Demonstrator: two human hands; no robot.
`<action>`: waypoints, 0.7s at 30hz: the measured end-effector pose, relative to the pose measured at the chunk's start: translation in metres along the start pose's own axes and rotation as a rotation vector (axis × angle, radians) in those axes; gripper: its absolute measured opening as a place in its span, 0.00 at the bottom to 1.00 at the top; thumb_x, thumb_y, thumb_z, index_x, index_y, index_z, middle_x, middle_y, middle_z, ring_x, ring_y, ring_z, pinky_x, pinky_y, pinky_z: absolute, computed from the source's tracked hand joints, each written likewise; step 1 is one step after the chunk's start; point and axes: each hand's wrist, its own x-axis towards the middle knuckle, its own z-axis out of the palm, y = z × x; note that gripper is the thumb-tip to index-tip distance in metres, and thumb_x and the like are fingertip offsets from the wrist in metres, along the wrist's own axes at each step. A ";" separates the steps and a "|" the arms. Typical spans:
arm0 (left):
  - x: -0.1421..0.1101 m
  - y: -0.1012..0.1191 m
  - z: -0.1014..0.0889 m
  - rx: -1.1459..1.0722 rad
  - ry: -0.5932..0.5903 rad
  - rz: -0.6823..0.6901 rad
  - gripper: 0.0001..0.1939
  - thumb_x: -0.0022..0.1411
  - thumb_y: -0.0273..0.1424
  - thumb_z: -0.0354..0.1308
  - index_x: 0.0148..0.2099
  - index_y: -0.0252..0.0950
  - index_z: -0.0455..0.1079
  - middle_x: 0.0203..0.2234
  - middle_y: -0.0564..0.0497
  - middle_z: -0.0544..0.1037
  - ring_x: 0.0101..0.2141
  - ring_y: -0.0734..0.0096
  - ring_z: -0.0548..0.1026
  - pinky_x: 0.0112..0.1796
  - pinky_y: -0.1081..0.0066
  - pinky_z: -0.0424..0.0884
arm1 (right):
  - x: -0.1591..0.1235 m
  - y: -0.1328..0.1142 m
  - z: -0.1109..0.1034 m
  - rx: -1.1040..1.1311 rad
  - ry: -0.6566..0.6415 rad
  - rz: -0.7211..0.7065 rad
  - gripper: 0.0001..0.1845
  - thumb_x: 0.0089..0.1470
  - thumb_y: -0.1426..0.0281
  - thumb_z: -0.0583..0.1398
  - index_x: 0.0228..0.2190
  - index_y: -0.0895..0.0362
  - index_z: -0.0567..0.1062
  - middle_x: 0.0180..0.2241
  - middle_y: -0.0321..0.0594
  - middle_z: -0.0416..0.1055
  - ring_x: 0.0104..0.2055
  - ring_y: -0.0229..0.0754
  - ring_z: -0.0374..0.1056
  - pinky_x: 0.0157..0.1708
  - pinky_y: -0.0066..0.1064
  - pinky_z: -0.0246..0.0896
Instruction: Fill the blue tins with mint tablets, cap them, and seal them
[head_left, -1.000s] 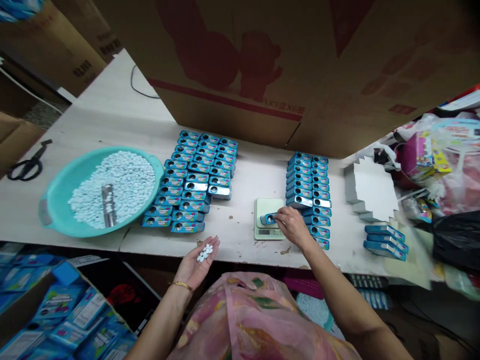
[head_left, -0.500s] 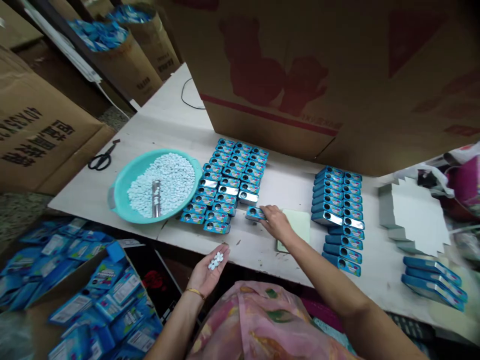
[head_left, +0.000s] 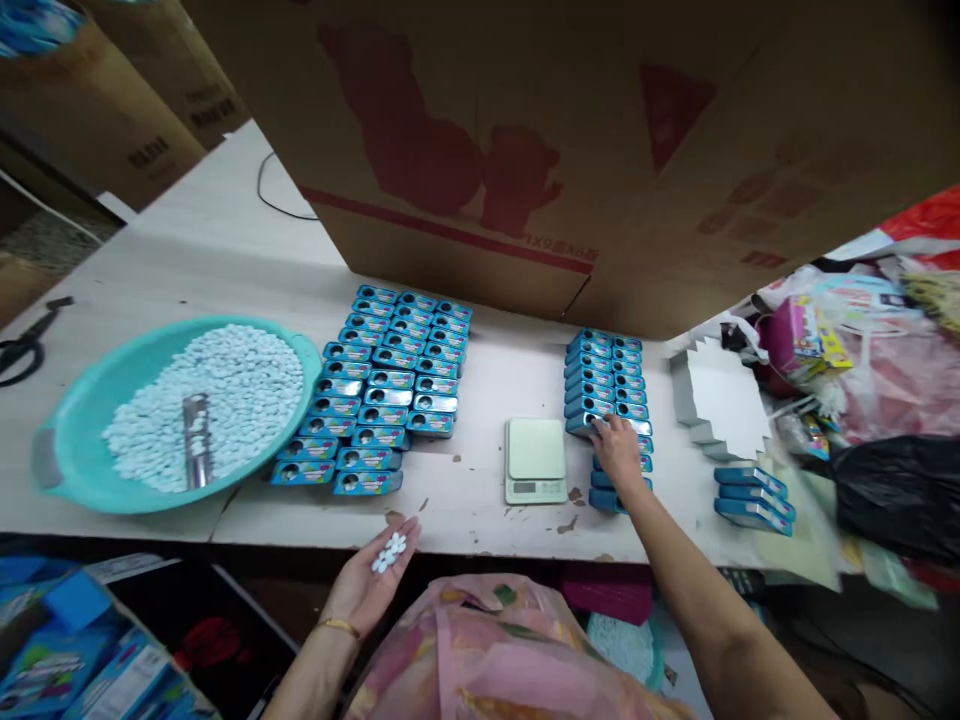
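My left hand (head_left: 367,585) is held palm up at the table's front edge, cupping several small white tablets (head_left: 390,552). My right hand (head_left: 619,450) reaches over the right-hand block of blue tins (head_left: 609,375), and its fingertips close on one blue tin (head_left: 589,424) at the block's near left side. A small pale green scale (head_left: 535,455) stands between the two blocks with nothing on its plate. The left-hand block of blue tins (head_left: 382,390) lies in neat rows beside a teal basin (head_left: 71,480) full of white tablets, with a metal scoop (head_left: 196,440) lying in them.
A large cardboard box (head_left: 525,150) walls off the back of the table. Scissors (head_left: 22,345) lie far left. A white notched card tray (head_left: 720,400), three stacked blue tins (head_left: 754,495), plastic bags and a black bag (head_left: 892,495) crowd the right. Blue packets (head_left: 67,650) fill a box lower left.
My right hand lifted a tin off the scale, set it by the left block, then crossed to the right block. The scale is now bare. My left hand kept its tablets.
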 end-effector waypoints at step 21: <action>-0.014 -0.043 0.047 0.163 -0.178 -0.066 0.14 0.52 0.19 0.48 0.42 0.23 0.64 0.40 0.34 0.70 0.45 0.57 0.66 0.39 0.67 0.70 | -0.034 -0.114 -0.034 0.188 -0.191 -0.370 0.16 0.50 0.77 0.51 0.43 0.59 0.65 0.48 0.47 0.58 0.48 0.47 0.50 0.46 0.40 0.45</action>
